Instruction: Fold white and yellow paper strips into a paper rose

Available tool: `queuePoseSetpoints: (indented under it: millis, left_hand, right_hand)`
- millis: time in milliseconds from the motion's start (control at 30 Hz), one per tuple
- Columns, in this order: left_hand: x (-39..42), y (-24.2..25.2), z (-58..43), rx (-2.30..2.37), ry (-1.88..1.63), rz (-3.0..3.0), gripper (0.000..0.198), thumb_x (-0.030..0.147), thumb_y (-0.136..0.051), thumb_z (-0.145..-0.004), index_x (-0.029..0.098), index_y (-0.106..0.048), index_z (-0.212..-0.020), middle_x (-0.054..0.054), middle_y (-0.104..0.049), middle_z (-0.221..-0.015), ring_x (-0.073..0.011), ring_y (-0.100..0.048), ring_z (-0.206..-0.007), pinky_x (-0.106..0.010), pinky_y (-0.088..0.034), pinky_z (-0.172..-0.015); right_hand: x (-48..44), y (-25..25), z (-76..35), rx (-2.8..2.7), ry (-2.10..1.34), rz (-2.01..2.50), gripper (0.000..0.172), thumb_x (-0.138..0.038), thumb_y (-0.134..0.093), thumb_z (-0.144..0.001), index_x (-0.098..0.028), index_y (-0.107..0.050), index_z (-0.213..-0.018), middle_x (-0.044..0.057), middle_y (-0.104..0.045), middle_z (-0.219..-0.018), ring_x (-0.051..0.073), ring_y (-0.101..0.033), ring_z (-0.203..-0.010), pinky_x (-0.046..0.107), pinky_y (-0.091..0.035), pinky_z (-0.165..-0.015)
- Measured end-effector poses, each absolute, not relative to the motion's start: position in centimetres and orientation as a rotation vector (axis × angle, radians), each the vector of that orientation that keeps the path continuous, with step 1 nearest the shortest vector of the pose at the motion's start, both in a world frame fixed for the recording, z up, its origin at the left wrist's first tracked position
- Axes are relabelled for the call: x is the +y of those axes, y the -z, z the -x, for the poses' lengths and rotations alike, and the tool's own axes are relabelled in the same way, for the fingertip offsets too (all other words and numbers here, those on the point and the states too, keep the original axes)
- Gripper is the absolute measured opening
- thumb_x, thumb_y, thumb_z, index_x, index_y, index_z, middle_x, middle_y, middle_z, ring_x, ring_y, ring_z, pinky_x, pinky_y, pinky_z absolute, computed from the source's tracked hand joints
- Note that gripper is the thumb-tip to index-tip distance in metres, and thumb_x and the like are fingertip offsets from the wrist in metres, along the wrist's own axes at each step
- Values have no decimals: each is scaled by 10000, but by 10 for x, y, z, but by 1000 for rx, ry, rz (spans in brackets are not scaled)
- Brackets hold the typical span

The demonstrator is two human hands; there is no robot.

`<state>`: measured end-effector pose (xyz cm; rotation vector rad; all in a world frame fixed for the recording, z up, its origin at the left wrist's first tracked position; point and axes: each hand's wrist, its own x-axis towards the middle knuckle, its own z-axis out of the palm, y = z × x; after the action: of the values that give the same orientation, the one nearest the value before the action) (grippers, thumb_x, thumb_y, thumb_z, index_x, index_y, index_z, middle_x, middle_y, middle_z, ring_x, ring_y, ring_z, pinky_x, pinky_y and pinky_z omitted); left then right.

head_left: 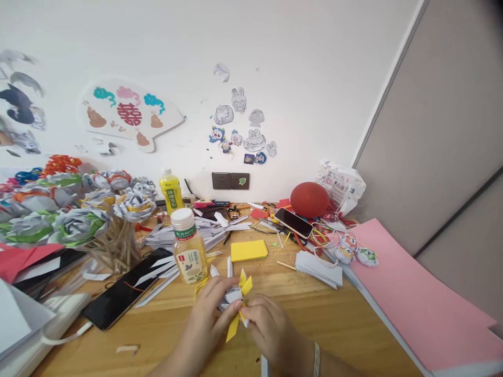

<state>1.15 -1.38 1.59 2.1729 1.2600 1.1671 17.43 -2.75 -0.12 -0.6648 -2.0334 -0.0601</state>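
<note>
Between my two hands is a white and yellow folded paper flower [234,296], with yellow pointed strips sticking out above and below. My left hand [214,309] is closed around its left side, thumb pressed near the middle. At the lower right, the fingers of my right hand [267,322] pinch a yellow and white paper tip. The flower's underside is hidden by my fingers. Just beyond lies a stack of yellow paper [249,251]. A clear drink bottle [190,251] with a white cap stands close to my left hand.
Finished paper flowers [80,226] on sticks crowd the left, near a black phone [126,293]. White paper strips [157,277] and a yellow bottle [171,191] lie behind. To the right are white paper slips [319,268], another phone [294,222], a red balloon [309,200] and pink sheets [412,293].
</note>
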Motion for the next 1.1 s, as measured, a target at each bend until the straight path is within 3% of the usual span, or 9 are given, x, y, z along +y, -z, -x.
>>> queuePoseSetpoints:
  millis: [167, 400, 667, 867, 1100]
  left_hand:
    - [-18, -17, -13, 1223, -1246, -2278, 146, 226, -461, -854, 194, -603, -858, -65, -615, -857, -187, -600, -797, -258, -494, -708]
    - [-11, -15, -2, 1082, -1172, -2387, 200, 270, -555, -817, 220, -597, -1006, -96, -607, -1011, -224, -587, -943, -284, -494, -791]
    - [-9, -11, 5, 1061, -1102, -2563, 170, 296, -491, -866, 199, -580, -974, -110, -619, -968, -206, -614, -911, -261, -508, -764]
    - [-10, -21, 11, 919, -860, -2765, 259, 333, -473, -876, 227, -595, -1079, -125, -607, -1061, -192, -630, -875, -227, -505, -744]
    - [-10, -22, 5, 893, -938, -2555, 208, 215, -464, -881, 226, -607, -1032, -72, -612, -975, -160, -606, -897, -204, -481, -790]
  right_hand:
    - [-28, 3, -174, -2018, 10, 622, 228, -62, -333, -878, -187, -478, -1001, 52, -604, -742, 159, -574, -665, 260, -517, -609]
    - [-22, 4, -178, -1983, -208, 610, 135, -165, -365, -912, -199, -486, -964, 48, -618, -804, 153, -597, -759, 265, -510, -689]
    - [-23, 8, -181, -1958, -364, 649, 110, -211, -400, -919, -196, -501, -960, 43, -629, -833, 144, -603, -769, 251, -492, -691]
    - [-23, 7, -181, -1978, -401, 672, 126, -245, -379, -922, -196, -491, -891, 39, -627, -783, 143, -600, -706, 249, -489, -641]
    - [-20, 5, -186, -1978, -462, 663, 143, -263, -389, -925, -197, -510, -888, 34, -632, -795, 139, -605, -721, 249, -492, -651]
